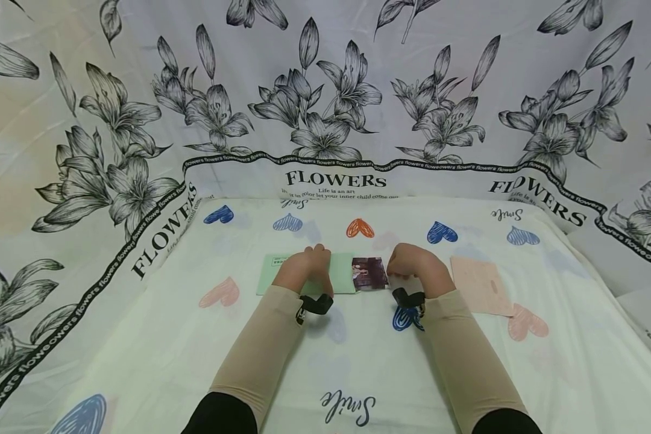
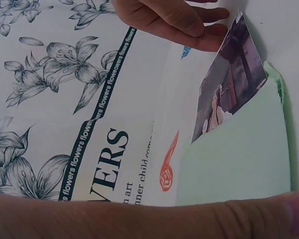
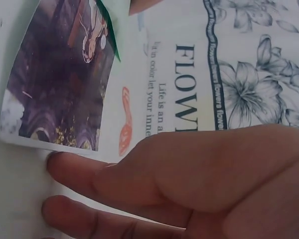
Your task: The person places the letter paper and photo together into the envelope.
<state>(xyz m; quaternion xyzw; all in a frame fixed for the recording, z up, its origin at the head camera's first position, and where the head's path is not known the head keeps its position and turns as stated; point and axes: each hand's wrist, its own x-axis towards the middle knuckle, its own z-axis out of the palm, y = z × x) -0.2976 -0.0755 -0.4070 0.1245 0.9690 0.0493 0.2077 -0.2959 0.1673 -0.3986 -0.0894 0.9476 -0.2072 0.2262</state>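
Observation:
A pale green envelope (image 1: 342, 274) lies flat on the cloth, with its mouth to the right. A dark purple photo card (image 1: 369, 273) with a white border sticks partly out of that mouth. My left hand (image 1: 309, 266) spans the envelope and holds it, thumb at the near edge and fingers toward the far edge. At the card's outer end is my right hand (image 1: 419, 266). Its fingertips (image 3: 65, 164) touch the white border in the right wrist view. The part of the card inside the envelope is hidden.
To the right of the right hand lies a pink envelope or card (image 1: 481, 286). Beneath everything is a white cloth (image 1: 325, 355) printed with hearts and lettering. A floral curtain (image 1: 282, 138) rises behind and at the sides.

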